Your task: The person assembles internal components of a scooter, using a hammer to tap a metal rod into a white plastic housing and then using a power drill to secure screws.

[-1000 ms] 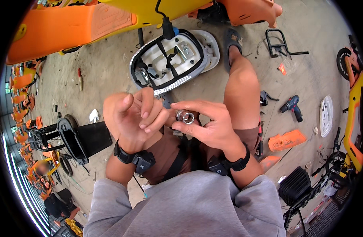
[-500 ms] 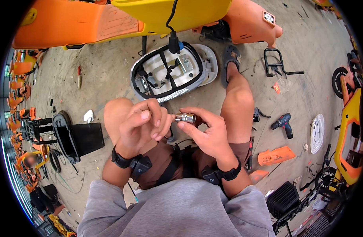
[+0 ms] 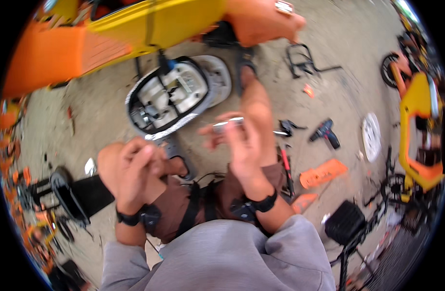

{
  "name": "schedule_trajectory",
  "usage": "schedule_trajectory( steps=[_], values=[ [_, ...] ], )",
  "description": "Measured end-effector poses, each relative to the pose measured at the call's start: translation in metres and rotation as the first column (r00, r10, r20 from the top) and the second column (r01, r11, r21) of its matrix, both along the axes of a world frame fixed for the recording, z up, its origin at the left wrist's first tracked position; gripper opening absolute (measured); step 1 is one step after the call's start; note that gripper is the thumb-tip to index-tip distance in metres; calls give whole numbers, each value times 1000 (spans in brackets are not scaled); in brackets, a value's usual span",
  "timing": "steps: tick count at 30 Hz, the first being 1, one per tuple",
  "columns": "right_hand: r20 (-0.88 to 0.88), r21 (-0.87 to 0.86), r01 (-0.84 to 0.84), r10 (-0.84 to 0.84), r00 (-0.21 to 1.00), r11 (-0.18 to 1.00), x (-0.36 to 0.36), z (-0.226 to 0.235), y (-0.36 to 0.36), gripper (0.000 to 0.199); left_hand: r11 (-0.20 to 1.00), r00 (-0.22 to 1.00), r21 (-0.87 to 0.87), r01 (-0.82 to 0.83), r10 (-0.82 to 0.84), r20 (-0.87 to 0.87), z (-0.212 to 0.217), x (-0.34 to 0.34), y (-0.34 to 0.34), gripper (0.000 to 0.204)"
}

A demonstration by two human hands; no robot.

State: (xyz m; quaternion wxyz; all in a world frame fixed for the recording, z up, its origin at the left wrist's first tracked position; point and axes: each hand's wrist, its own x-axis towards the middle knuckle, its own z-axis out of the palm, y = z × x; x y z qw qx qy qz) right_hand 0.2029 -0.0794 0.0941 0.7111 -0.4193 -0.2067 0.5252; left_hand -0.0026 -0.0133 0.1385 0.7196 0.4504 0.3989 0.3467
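My right hand (image 3: 242,145) is raised over my right knee and pinches a small silvery metal part (image 3: 227,125) between thumb and fingertips. My left hand (image 3: 135,169) sits lower left, fingers curled, beside a black bracket (image 3: 179,160) that hangs from an open oval housing (image 3: 169,97). The housing lies on the sandy ground just ahead, with a black rim and white and grey parts inside. Motion blur hides whether my left hand holds anything. Both wrists wear black bands.
Orange and yellow body panels (image 3: 111,34) span the top. A cordless drill (image 3: 324,133), a white disc (image 3: 371,137), an orange panel piece (image 3: 322,173) and a black box (image 3: 346,223) lie to the right. A black wire frame (image 3: 300,60) and black parts (image 3: 67,194) lie about.
My hands, joined around the small metal part before, have separated. The right hand carried the part up and right; the left hand dropped down to the left. The view has tilted.
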Motion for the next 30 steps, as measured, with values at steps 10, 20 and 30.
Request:
schedule_trajectory(
  steps=[10, 20, 30],
  values=[
    [382, -374, 501, -363, 850, 781, 158, -51, -99, 29, 978, 976, 61, 198, -191, -104, -11, 16, 2, 22],
    [611, -789, 604, 267, 746, 117, 235, -320, -246, 34, 977, 950, 29, 210, -197, -244, -16, 38, 9, 19],
    [844, -531, 806, 247, 476, 263, 204, -298, -272, 28, 963, 917, 30, 269, -246, -314, -21, 49, 8, 21]
  ],
)
